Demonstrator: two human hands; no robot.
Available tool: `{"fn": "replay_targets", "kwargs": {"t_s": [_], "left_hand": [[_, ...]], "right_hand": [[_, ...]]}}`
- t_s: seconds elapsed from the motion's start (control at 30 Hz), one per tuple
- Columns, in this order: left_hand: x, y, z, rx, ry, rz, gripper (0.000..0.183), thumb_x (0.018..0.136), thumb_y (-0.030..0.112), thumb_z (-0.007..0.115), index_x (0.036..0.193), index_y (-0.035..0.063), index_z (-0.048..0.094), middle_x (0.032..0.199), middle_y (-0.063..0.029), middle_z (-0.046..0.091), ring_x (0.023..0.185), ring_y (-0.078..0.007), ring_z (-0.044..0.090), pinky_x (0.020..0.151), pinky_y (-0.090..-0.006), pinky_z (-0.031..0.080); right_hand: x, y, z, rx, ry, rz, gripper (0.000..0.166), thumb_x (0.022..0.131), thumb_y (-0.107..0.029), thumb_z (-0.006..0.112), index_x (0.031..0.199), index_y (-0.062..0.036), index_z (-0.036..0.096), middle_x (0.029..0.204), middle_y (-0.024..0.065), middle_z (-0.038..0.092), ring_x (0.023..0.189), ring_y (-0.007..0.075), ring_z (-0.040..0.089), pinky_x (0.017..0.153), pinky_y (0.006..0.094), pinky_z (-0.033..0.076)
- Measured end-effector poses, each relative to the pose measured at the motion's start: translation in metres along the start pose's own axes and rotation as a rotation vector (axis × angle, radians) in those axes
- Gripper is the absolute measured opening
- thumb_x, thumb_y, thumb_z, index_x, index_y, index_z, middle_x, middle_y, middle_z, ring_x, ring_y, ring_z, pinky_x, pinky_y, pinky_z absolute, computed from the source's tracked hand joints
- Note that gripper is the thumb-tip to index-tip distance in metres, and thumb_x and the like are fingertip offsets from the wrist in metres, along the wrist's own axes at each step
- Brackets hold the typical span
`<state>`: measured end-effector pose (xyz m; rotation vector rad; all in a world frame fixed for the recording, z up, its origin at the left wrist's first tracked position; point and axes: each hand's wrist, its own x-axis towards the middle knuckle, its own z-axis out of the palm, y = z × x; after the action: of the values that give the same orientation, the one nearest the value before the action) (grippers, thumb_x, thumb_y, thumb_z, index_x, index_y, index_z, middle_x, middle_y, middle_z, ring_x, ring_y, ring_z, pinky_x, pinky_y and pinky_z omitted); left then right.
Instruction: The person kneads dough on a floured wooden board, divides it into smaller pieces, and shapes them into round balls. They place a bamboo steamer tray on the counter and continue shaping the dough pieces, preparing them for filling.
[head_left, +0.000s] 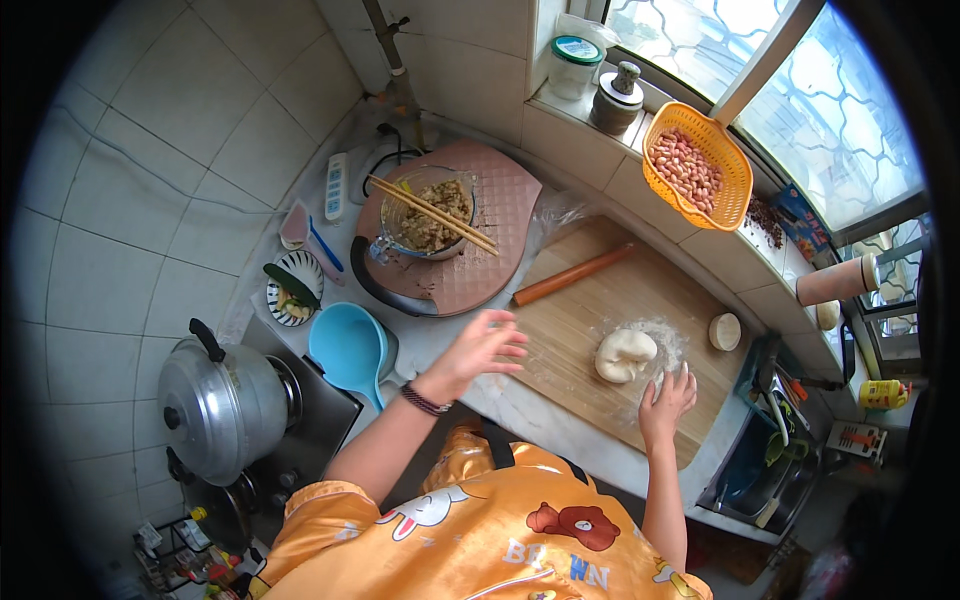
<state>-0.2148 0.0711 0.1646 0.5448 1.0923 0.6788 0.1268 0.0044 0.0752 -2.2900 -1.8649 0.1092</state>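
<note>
A lump of white dough (625, 355) rests on a wooden board (555, 375), with loose flour (664, 341) spread beside it. My right hand (670, 401) is at the flour's near edge, just right of the dough, and holds nothing. Over the board's left edge hovers my left hand (484, 349), empty, its fingers apart. A wooden rolling pin (574, 274) lies across the board's far left part. Near the right edge of the board stands a small round pale container (724, 331).
A glass bowl of filling (431, 217) with chopsticks (435, 214) across it sits on a pink appliance (510, 202). Left are a blue ladle (346, 341), a plate with a cucumber (292, 289) and a metal pot (225, 409). A peanut basket (697, 165) occupies the sill; a sink (765, 465) is right.
</note>
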Motion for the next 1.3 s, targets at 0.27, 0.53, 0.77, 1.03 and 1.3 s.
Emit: {"fn": "replay_targets", "kwargs": {"t_s": [0.27, 0.53, 0.77, 1.03, 1.3], "left_hand": [[-0.022, 0.064, -0.152, 0.260, 0.534, 0.118, 0.059, 0.100, 0.042, 0.036, 0.146, 0.0134, 0.012, 0.136, -0.0323, 0.032, 0.099, -0.0332, 0.063, 0.079, -0.0407, 0.056], [0.006, 0.108, -0.191, 0.128, 0.016, -0.113, 0.033, 0.102, 0.032, 0.037, 0.112, 0.0024, 0.046, 0.113, -0.0267, 0.057, 0.108, -0.0403, 0.059, 0.091, -0.0441, 0.052], [0.018, 0.095, -0.200, 0.091, -0.072, 0.006, 0.028, 0.102, 0.024, 0.038, 0.102, -0.0016, 0.049, 0.099, -0.0080, 0.054, 0.106, -0.0378, 0.059, 0.096, -0.0405, 0.049], [0.010, 0.073, -0.160, 0.034, -0.006, 0.066, 0.020, 0.101, 0.016, 0.039, 0.090, 0.0024, 0.048, 0.093, -0.0051, 0.051, 0.108, -0.0382, 0.059, 0.095, -0.0372, 0.049], [-0.014, 0.063, -0.069, 0.204, -0.016, 0.185, 0.030, 0.101, 0.027, 0.042, 0.085, 0.0024, 0.051, 0.095, -0.0089, 0.057, 0.090, -0.0329, 0.066, 0.082, -0.0386, 0.056]], "right_hand": [[-0.027, -0.041, 0.021, 0.210, -0.091, 0.076, 0.035, 0.084, -0.014, 0.060, 0.116, 0.0015, 0.055, 0.138, 0.0215, 0.038, 0.127, 0.0400, 0.031, 0.107, 0.0517, 0.023], [-0.041, -0.038, 0.009, 0.203, -0.003, 0.132, 0.033, 0.085, -0.014, 0.059, 0.114, 0.0017, 0.057, 0.136, 0.0226, 0.040, 0.124, 0.0397, 0.036, 0.105, 0.0516, 0.025], [-0.080, -0.012, 0.017, 0.282, -0.042, 0.287, 0.031, 0.086, -0.013, 0.058, 0.112, 0.0036, 0.057, 0.134, 0.0254, 0.042, 0.120, 0.0404, 0.042, 0.103, 0.0477, 0.031], [-0.092, 0.016, 0.011, 0.373, -0.020, 0.352, 0.034, 0.086, -0.012, 0.057, 0.114, 0.0061, 0.057, 0.135, 0.0270, 0.042, 0.121, 0.0418, 0.043, 0.103, 0.0465, 0.033], [-0.090, 0.069, 0.007, 0.456, -0.041, 0.379, 0.037, 0.087, -0.019, 0.057, 0.117, 0.0037, 0.057, 0.135, 0.0268, 0.043, 0.124, 0.0410, 0.042, 0.103, 0.0460, 0.034]]}}
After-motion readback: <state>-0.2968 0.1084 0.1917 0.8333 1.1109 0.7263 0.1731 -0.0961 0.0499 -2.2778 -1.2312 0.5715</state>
